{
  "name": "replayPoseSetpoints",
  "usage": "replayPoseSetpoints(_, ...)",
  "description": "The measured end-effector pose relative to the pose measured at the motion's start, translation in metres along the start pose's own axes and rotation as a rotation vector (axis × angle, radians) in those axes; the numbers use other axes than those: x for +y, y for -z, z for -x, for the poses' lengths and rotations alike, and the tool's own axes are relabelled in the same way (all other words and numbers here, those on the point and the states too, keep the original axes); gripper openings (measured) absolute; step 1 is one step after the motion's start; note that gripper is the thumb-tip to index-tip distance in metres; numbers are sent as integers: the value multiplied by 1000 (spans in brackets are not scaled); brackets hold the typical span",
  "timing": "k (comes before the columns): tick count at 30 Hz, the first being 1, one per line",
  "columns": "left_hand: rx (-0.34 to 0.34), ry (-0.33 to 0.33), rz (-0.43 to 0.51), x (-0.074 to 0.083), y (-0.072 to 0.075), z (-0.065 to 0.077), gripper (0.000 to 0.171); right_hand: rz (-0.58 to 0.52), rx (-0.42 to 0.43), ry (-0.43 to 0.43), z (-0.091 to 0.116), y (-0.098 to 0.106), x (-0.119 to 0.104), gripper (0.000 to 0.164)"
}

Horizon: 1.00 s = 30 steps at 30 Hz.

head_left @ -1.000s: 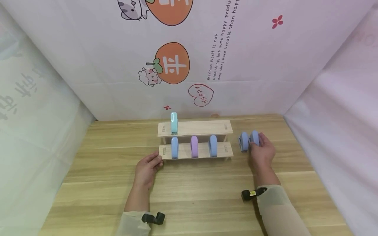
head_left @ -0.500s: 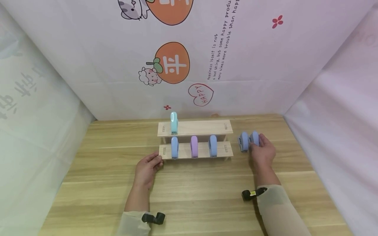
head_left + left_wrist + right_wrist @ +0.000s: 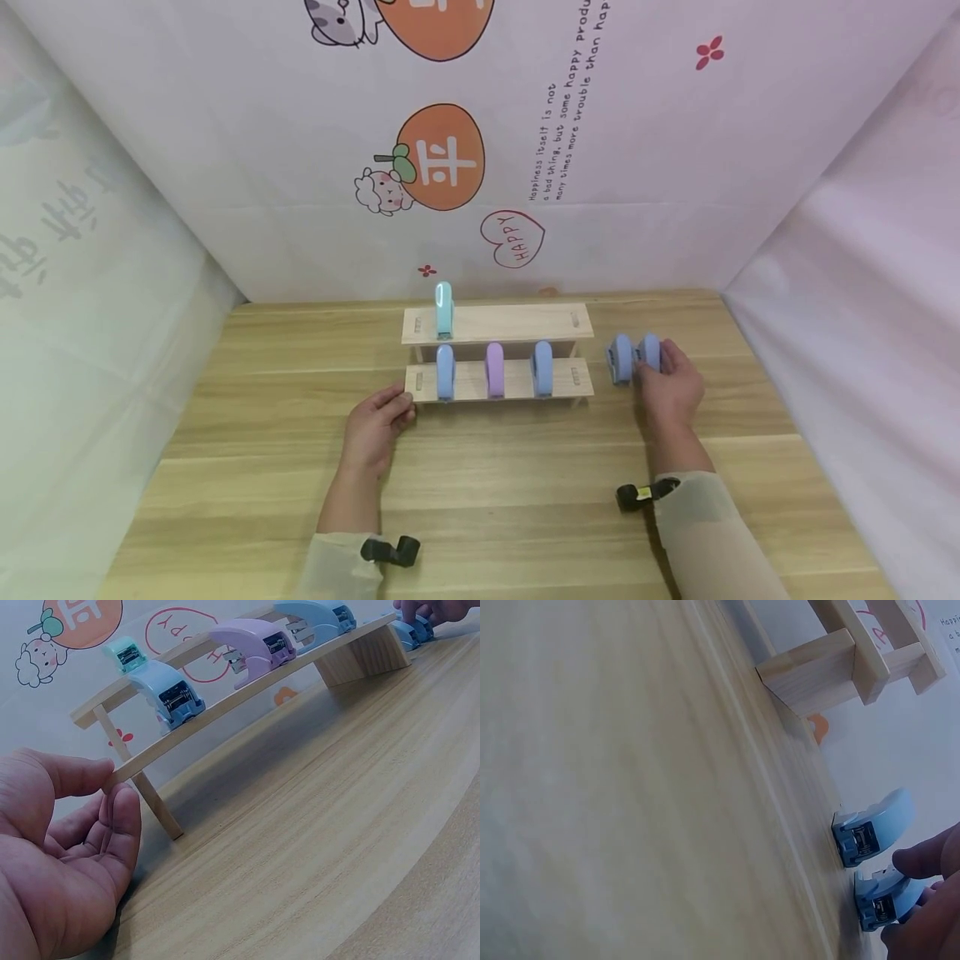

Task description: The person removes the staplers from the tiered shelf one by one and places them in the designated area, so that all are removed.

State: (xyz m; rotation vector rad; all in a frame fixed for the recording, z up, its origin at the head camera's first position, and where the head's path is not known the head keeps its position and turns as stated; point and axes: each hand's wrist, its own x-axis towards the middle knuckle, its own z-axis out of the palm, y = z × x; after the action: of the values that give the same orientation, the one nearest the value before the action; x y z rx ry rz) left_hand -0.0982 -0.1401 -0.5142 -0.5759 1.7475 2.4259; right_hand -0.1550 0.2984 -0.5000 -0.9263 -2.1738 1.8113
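Observation:
My left hand (image 3: 375,429) pinches the left end of the lower step of a two-step wooden rack (image 3: 468,383), thumb on top and fingers beneath in the left wrist view. That step carries a blue stapler (image 3: 445,372), a purple stapler (image 3: 494,370) and another blue stapler (image 3: 542,369). At the left of the upper step stands a mint-green stapler (image 3: 444,310). To the right of the rack, two blue staplers stand side by side on the table. My right hand (image 3: 671,390) grips the outer blue stapler (image 3: 889,896); the inner blue stapler (image 3: 874,829) stands close beside it.
The rack stands near the back edge of the wooden table (image 3: 495,500). A white printed cloth (image 3: 622,150) hangs behind it, and more white cloth encloses both sides. A small black camera is strapped to each wrist.
The head view has shifted very slightly. Both hands, the rack and the staplers keep their places.

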Motion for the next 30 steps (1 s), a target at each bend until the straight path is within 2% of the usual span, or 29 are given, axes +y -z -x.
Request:
replayPoseSetpoints(11, -8, 5, 9, -1, 1, 0, 39, -38, -14, 2, 0, 4, 0, 75)
replayPoseSetpoints(22, -6, 13, 24, 0, 0, 2, 35, -66, 18, 23, 4, 6, -3, 73)
replayPoseSetpoints(30, -3, 15, 20, 0, 0, 2, 35, -85, 55, 147, 12, 9, -14, 65)
